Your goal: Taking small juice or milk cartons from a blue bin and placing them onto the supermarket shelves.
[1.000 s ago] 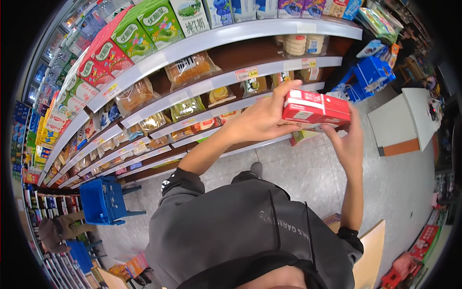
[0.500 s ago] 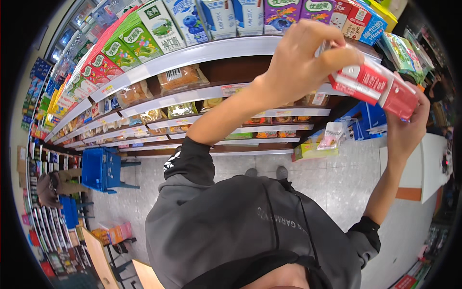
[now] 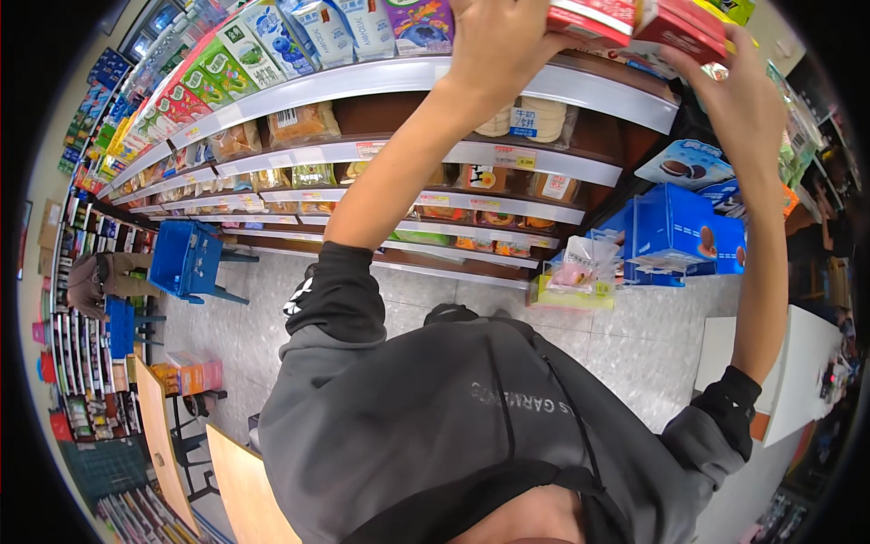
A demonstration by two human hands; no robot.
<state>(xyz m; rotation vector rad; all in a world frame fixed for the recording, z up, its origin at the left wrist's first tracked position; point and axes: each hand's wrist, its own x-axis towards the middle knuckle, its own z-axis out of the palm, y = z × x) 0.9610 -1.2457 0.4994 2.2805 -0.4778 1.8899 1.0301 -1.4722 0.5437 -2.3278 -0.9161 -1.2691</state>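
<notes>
At the upper edge of the picture, two red drink cartons are side by side over the top shelf. My left hand [image 3: 498,45] is closed on the left, red-and-white carton [image 3: 594,20], its thumb along the near side; most of its fingers are hidden or cut off by the frame. My right hand [image 3: 736,86] grips the right, darker red carton [image 3: 678,32] from its right end, thumb below. Both forearms reach up and forward. Left of the cartons stands a purple drink carton [image 3: 420,25] in the shelf row.
The top shelf's white edge [image 3: 362,80] curves across the front, with green cartons [image 3: 216,68] in line. Packaged bread [image 3: 304,122] fills a lower shelf. Blue boxes [image 3: 675,227] stand at right, a blue basket [image 3: 186,258] at left. Another person [image 3: 91,281] is far left.
Both hands have raised the red cartons up and forward to the top shelf. The view has shifted right, bringing the blue boxes into fuller sight.
</notes>
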